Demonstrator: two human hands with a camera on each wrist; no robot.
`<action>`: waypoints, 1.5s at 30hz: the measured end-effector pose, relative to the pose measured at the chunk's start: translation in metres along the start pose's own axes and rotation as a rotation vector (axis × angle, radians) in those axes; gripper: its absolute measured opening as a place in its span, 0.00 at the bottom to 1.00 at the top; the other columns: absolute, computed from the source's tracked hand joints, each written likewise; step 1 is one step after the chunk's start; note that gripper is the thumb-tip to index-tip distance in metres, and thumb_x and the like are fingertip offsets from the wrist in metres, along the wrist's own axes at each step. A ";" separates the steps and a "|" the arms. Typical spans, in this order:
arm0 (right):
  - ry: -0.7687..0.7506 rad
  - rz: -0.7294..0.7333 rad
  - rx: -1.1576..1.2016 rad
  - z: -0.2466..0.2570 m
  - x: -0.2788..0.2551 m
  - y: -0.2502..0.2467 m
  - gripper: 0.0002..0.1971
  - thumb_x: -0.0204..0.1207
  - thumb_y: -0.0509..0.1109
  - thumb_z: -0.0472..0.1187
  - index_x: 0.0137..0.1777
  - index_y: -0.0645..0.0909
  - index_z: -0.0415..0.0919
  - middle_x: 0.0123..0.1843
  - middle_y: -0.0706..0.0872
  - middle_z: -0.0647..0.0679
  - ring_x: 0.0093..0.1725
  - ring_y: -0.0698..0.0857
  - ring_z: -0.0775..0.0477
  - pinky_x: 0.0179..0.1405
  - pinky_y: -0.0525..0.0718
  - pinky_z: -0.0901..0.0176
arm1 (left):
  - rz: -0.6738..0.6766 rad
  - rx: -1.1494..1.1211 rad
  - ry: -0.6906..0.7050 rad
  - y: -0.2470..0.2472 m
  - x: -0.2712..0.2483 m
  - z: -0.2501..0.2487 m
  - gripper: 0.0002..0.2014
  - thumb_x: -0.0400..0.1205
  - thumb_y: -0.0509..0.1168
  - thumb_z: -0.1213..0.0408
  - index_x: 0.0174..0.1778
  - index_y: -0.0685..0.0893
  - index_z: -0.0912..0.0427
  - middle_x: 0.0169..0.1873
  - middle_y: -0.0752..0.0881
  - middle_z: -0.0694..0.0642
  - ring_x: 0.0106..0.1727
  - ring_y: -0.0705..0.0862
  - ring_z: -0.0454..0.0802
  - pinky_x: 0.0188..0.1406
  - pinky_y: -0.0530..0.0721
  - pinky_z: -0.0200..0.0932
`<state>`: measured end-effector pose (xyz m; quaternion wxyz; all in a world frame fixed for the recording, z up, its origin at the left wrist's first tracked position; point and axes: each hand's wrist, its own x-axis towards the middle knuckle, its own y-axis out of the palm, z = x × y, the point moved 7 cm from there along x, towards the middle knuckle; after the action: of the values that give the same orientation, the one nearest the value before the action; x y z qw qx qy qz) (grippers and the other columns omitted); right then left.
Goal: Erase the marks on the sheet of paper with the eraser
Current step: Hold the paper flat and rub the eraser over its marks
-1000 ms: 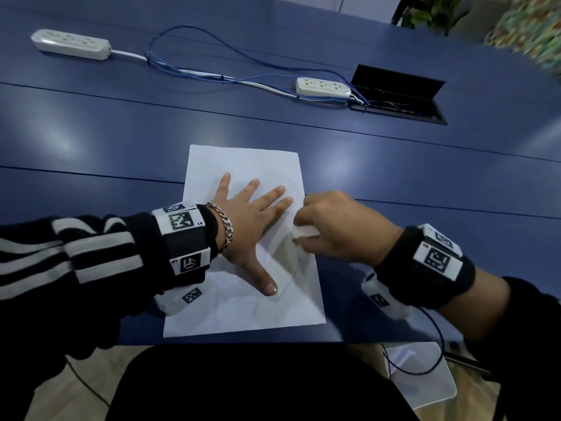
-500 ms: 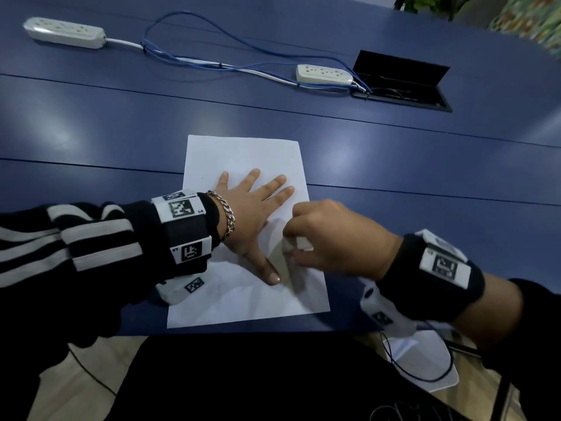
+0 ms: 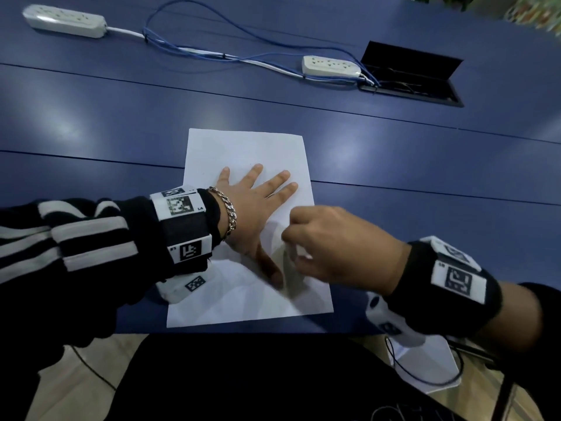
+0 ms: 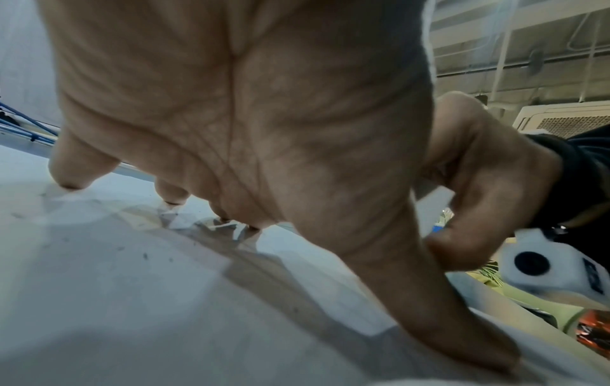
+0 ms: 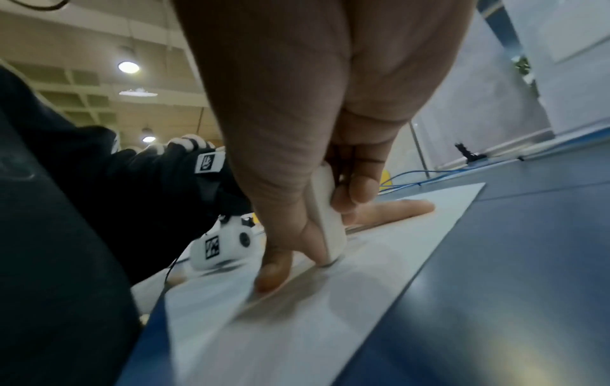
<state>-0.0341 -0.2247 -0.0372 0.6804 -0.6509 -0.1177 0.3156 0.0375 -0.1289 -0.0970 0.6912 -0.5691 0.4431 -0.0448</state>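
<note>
A white sheet of paper (image 3: 243, 153) lies on the blue table near its front edge. My left hand (image 3: 258, 205) lies flat on the sheet with fingers spread, pressing it down; the thumb points toward me. My right hand (image 3: 334, 244) pinches a white eraser (image 5: 325, 209) between thumb and fingers, and the eraser's lower end touches the paper (image 5: 379, 261) just right of the left thumb. In the head view only a blurred white bit of the eraser (image 3: 293, 253) shows. Small dark crumbs lie on the paper (image 4: 132, 261) in the left wrist view. Marks on the sheet are too faint to make out.
Two white power strips (image 3: 65, 21) (image 3: 331, 66) joined by blue cables (image 3: 212, 53) lie at the back of the table (image 3: 425, 177). An open black cable hatch (image 3: 411, 74) sits at the back right. The table's front edge runs just below the sheet.
My right hand with the eraser has moved left across the sheet, from its right edge to beside the left thumb. The left hand has stayed flat on the paper.
</note>
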 end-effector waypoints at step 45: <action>0.075 -0.042 0.123 -0.046 0.008 -0.012 0.11 0.74 0.69 0.54 0.51 0.89 0.53 0.46 0.87 0.54 0.46 0.86 0.50 0.49 0.85 0.51 | 0.069 0.011 -0.006 -0.005 0.004 0.005 0.87 0.42 0.68 0.09 0.84 0.18 0.38 0.84 0.18 0.35 0.89 0.25 0.65 0.72 0.41 0.97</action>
<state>0.0013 -0.2570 -0.0331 0.7294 -0.6166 -0.0864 0.2833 0.0456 -0.1297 -0.0951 0.6969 -0.5497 0.4601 -0.0217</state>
